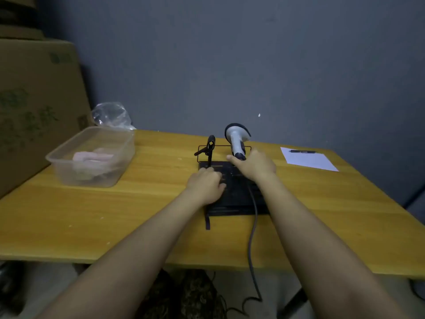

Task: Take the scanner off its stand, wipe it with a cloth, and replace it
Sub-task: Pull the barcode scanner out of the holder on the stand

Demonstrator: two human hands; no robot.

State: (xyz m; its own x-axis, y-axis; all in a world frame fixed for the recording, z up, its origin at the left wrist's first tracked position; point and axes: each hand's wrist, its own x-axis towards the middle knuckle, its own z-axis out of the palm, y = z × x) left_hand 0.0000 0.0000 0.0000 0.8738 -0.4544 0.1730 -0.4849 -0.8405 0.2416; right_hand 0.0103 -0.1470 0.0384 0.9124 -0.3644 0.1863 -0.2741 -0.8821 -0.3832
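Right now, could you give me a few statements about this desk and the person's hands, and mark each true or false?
1. The right hand grips the scanner by its handle. True.
2. The left hand holds a cloth. False: it presses on the black stand base.
3. The cloth lies in the clear plastic tub. True.
4. The pen lies on bare wood. False: it lies on the white paper.

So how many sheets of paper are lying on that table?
1. A single white sheet of paper lies at the far right of the table, with a pen on its far edge. More could be stacked beneath it.
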